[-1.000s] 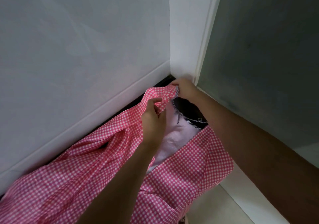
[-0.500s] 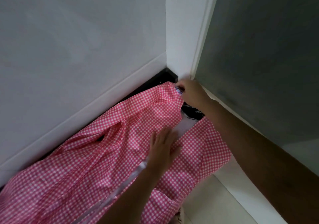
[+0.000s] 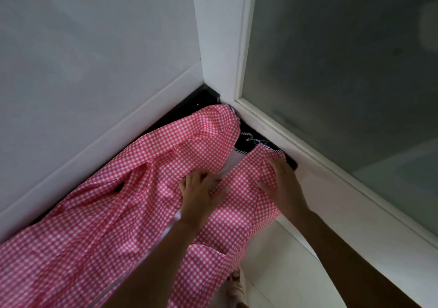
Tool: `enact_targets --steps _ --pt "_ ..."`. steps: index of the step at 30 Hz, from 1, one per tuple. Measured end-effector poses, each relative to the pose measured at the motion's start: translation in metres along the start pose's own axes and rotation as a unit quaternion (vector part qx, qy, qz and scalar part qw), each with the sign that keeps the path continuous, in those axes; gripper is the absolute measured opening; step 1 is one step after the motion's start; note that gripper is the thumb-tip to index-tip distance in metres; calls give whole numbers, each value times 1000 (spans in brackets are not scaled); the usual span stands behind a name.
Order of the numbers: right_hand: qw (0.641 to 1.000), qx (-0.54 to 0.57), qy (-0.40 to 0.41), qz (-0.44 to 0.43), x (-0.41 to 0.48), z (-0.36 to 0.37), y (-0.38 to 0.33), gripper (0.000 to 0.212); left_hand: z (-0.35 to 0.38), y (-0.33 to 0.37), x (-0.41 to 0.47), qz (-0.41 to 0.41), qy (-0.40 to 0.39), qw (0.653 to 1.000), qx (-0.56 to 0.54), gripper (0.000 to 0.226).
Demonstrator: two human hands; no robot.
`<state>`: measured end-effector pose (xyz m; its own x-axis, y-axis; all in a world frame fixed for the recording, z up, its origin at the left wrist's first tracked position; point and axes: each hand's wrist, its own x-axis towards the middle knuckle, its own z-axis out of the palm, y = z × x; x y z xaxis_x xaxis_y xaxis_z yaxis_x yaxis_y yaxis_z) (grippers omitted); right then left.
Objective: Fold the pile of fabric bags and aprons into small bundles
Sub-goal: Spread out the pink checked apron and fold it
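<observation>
Apron (image 3: 147, 165), pink gingham, lies spread on dark desk (image 3: 201, 96) in the wall corner. Left hand (image 3: 198, 189) and right hand (image 3: 282, 179) both flat, fingers apart, pressing cloth down; probably smoothing it for a fold.

We see a black surface (image 3: 201, 98) in the corner at frame centre, with pink checked fabric (image 3: 94, 224) spread across it toward the lower left.
</observation>
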<state>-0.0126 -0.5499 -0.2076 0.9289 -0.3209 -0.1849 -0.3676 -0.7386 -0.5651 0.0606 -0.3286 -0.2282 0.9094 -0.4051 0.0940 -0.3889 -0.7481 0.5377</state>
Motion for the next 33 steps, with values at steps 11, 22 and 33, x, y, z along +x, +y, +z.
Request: enact_targets --steps 11,22,33 --pt "943 218 219 119 -41 -3 14 16 -13 6 9 -6 10 996 -93 34" --pt "907 300 -130 264 -73 70 42 57 -19 15 22 -69 32 996 51 15" --pt "941 259 -187 115 -70 29 47 77 1 43 -67 -44 -213 961 171 97"
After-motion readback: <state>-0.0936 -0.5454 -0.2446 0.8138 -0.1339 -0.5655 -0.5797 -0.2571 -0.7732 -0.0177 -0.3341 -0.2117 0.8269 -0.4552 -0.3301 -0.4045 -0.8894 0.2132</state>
